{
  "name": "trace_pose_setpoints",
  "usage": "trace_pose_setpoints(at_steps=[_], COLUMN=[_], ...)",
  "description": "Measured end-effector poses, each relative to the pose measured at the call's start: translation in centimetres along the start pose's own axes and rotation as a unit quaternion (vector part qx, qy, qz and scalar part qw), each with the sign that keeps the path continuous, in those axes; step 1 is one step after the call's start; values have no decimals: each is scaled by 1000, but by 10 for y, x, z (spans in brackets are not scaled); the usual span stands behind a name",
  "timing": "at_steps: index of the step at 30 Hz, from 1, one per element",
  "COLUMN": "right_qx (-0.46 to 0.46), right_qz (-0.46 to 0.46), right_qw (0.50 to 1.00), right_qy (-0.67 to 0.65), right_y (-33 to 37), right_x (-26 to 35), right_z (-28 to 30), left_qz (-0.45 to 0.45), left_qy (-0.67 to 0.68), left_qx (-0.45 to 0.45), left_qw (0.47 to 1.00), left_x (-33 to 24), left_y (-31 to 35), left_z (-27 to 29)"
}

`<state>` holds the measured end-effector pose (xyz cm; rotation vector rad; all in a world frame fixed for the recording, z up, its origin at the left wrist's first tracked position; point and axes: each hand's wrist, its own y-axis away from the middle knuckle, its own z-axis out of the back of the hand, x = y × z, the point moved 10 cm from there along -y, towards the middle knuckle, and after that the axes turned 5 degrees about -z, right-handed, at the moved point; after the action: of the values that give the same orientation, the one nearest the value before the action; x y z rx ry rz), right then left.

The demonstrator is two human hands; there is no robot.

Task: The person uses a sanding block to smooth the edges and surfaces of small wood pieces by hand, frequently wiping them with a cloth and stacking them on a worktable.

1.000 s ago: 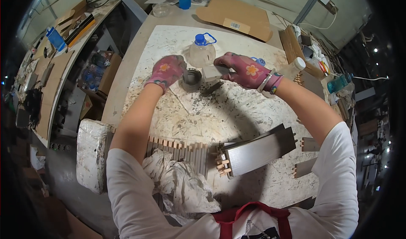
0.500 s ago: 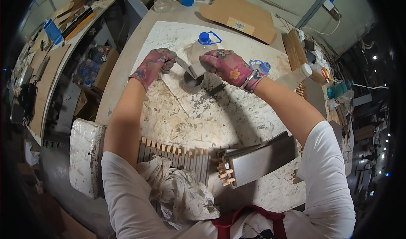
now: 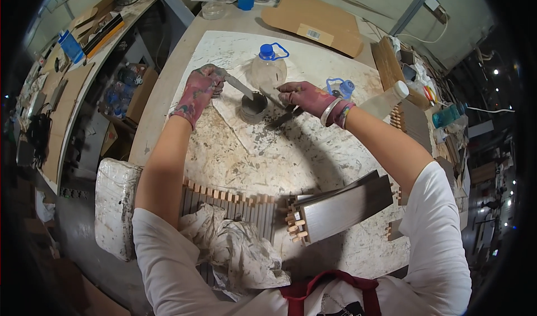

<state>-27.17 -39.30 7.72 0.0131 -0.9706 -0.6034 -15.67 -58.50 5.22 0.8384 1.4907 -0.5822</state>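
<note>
My left hand (image 3: 202, 89), in a pink patterned glove, is closed around a flat grey spatula (image 3: 239, 86) whose tip reaches over a small round tub (image 3: 253, 114). Dark grey paste shows inside the tub. In a matching smeared glove, my right hand (image 3: 306, 97) pinches a thin flat scraper (image 3: 272, 97), seen nearly edge-on at the tub's right rim. Just behind the tub stands a clear bottle (image 3: 269, 71) with a blue cap and handle.
Dark grey slats with wooden pegs (image 3: 347, 209) are stacked near my right arm; more pegged slats (image 3: 257, 215) lie beside a crumpled stained cloth (image 3: 229, 243). Another blue-capped bottle (image 3: 347, 88) and a white-capped bottle (image 3: 386, 100) lie rightward. Flat cardboard (image 3: 313, 22) rests behind.
My right hand has turned and lowered slightly, so its scraper now shows edge-on instead of broad face. The spatula in my left hand has shifted a little at the tub.
</note>
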Motion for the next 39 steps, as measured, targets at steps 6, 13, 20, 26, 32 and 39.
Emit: trace_pose_setpoints(at_steps=[6, 13, 20, 26, 32, 39], right_qx=[87, 62, 86, 61, 134, 121], right_qz=[-131, -217, -228, -216, -191, -165], right_qw=[926, 909, 861, 831, 803, 884], right_qy=[-342, -351, -447, -509, -548, -420], right_y=[13, 11, 21, 20, 24, 22], right_x=[-28, -41, -24, -33, -19, -26], right_z=[-19, -26, -46, -41, -46, -31], left_qz=[-150, -377, -326, -117, -81, -97], left_qy=[-182, -397, -299, 155, 212, 96], left_qx=[-26, -76, -122, -32, 116, 130], left_qw=[971, 833, 889, 980, 967, 982], left_x=[-37, -93, -74, -10, 24, -5], left_y=[27, 81, 63, 36, 31, 17], left_z=[-17, -58, -26, -14, -19, -30])
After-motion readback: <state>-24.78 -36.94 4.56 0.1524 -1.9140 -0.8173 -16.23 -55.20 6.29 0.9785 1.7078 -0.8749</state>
